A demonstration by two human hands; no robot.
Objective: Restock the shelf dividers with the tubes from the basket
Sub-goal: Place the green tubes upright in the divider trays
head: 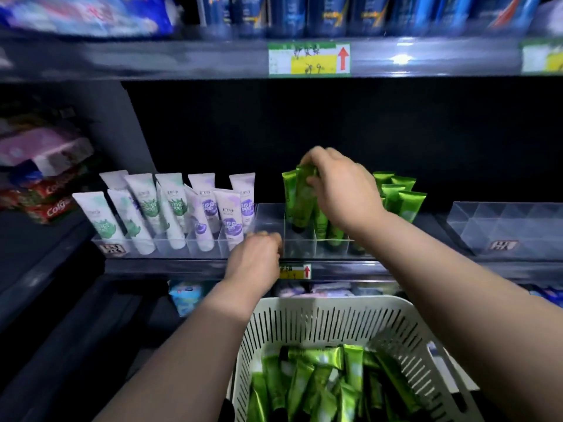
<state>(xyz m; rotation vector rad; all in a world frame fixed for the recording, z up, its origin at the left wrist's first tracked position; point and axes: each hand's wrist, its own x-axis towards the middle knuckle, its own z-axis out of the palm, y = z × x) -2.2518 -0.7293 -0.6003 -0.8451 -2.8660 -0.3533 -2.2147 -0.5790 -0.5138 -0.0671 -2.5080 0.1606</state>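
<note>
Nearest, the white basket (335, 303) is seen low in the view, between the two forearms. Loose green tubes (320, 382) are piled in it, lying in many directions.

Just beyond its far rim, the left hand (253, 263) is placed at the front wall of the clear divider tray (268, 217). Its fingers are curled but blurred, so it cannot be told whether the wall is gripped or only touched.

Further in and higher, the right hand (341, 190) is closed around the top of a held tube (300, 202), possibly two together. This tube is held nearly upright, with its long axis vertical, crimped end up and dark cap down, over a compartment of the green section.

The coming move is judged to turn on this relation. The tube must be lowered straight down along its own axis between the thin walls. The right hand is above the slot, while the left hand is nearer to the basket. An unfilled compartment is seen just left of the held tube.

Behind the right wrist, stocked green tubes (396, 193) stand, partly covered by it. At the left, white tubes (170, 205) fill their rows.

The lower end of the held tube is seen only through clear plastic, so it cannot be said whether it rests on the tray floor. The back of the shelf is dark.
</note>
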